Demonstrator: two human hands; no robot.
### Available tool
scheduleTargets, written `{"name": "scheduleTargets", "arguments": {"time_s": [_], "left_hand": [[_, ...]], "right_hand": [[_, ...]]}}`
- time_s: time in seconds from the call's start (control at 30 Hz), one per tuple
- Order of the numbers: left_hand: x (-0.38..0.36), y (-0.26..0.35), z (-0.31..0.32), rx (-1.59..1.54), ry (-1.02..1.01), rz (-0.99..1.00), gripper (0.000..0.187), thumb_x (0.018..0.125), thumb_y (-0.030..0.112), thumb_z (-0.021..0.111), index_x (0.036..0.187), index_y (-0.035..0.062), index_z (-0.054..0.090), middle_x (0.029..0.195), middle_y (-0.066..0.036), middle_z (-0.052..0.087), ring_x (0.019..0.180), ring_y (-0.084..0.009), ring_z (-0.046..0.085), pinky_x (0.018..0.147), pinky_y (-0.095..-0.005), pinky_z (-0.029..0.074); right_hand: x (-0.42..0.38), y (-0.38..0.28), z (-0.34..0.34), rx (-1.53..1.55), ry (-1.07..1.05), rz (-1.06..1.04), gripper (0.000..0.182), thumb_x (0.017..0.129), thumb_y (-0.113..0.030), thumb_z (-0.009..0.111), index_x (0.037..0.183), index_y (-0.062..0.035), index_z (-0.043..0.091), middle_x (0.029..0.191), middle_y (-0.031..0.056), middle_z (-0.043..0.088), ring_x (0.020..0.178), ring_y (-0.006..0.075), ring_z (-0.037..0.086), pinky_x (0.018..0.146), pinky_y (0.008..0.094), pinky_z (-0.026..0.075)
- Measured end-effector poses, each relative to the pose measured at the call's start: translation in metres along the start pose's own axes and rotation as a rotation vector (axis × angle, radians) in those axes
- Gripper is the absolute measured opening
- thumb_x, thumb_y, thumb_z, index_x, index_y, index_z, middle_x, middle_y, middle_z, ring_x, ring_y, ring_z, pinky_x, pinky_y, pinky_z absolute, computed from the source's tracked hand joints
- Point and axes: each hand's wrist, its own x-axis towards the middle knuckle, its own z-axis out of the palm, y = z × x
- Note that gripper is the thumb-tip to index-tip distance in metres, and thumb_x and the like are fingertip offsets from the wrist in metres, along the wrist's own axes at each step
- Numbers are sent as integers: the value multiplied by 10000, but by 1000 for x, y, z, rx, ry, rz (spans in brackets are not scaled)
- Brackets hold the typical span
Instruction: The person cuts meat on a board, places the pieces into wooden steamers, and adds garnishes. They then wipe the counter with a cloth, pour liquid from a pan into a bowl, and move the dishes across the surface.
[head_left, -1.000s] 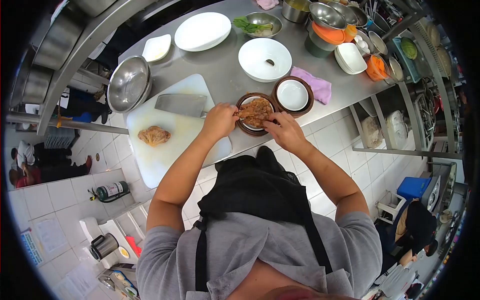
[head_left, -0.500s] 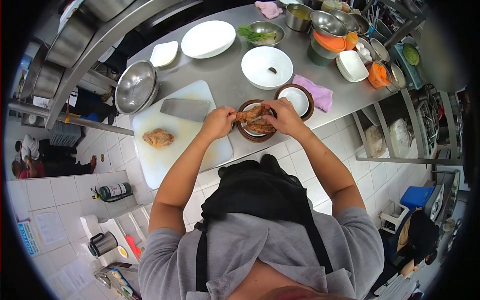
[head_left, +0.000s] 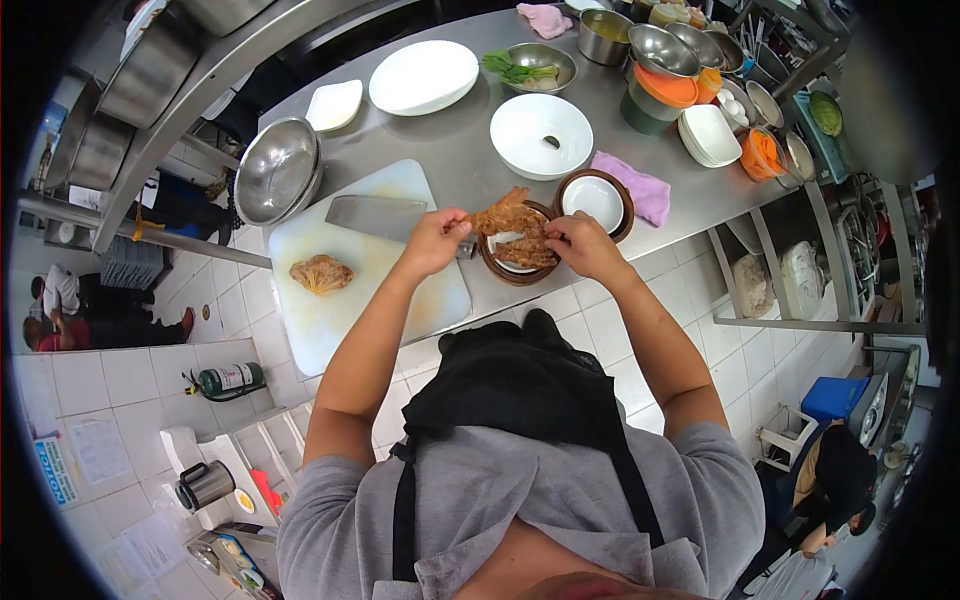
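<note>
My left hand (head_left: 437, 243) pinches one end of a browned, crusty piece of meat (head_left: 503, 217), raised at a slant over a brown-rimmed bowl (head_left: 517, 279). Inside that bowl lies more browned meat (head_left: 527, 255), and the fingertips of my right hand (head_left: 586, 246) are closed on its right side. A second brown-rimmed bowl (head_left: 625, 222) with a white inside stands just beyond my right hand. Left of my left hand, a cleaver (head_left: 375, 217) lies flat on the white cutting board (head_left: 388, 300). A pale brown lump of meat (head_left: 321, 272) sits on the same board.
A white bowl (head_left: 541, 130) with a small dark bit inside and a pink cloth (head_left: 635, 188) are behind the bowls. Steel bowls (head_left: 277, 172) stand at the left, a bowl of greens (head_left: 530, 68) at the back. Containers crowd the right. Other people are at lower right and far left.
My left hand has lifted its piece of meat up from the bowl, tilting its far end upward. My right hand has shifted slightly right and down, onto the meat in the bowl.
</note>
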Motion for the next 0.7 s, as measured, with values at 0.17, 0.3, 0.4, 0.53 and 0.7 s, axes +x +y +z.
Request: {"name": "scheduleTargets", "arguments": {"time_s": [0.17, 0.3, 0.4, 0.53, 0.7], "left_hand": [[2, 9, 23, -55, -102, -28, 146, 1020, 95, 616, 1099, -1, 693, 891, 25, 661, 782, -60, 553, 723, -243, 464], [9, 13, 28, -84, -240, -101, 137, 1018, 89, 616, 1081, 8, 706, 841, 14, 663, 746, -65, 552, 702, -242, 460], [16, 10, 29, -55, -304, -107, 148, 1025, 93, 607, 1078, 8, 715, 815, 17, 661, 732, -63, 552, 683, -247, 465], [25, 10, 22, -6, -363, -143, 160, 1001, 112, 637, 1091, 7, 716, 797, -16, 677, 712, -113, 590, 678, -280, 484], [19, 31, 18, 469, -223, 168, 328, 875, 150, 746, 1192, 72, 704, 874, -121, 711, 768, -293, 661, 728, -364, 522]], "right_hand": [[-7, -30, -13, 126, 75, 125, 494, 856, -131, 776, 1323, -58, 633, 1091, 138, 712, 948, 297, 629, 879, 429, 529], [-8, -26, -12, 285, 125, 89, 631, 848, -133, 803, 1425, -87, 553, 1128, 122, 681, 968, 258, 600, 892, 389, 531], [-8, -16, -8, 307, 83, 123, 603, 832, -106, 810, 1383, -67, 570, 1109, 113, 674, 963, 248, 599, 886, 373, 530], [-14, -7, -8, 171, -4, 148, 540, 798, -101, 828, 1289, -54, 606, 1105, 120, 666, 973, 269, 620, 870, 378, 527], [-23, -18, -3, -65, 125, 60, 624, 749, -188, 867, 1300, -80, 595, 1198, 141, 635, 1099, 340, 596, 955, 432, 478]]}}
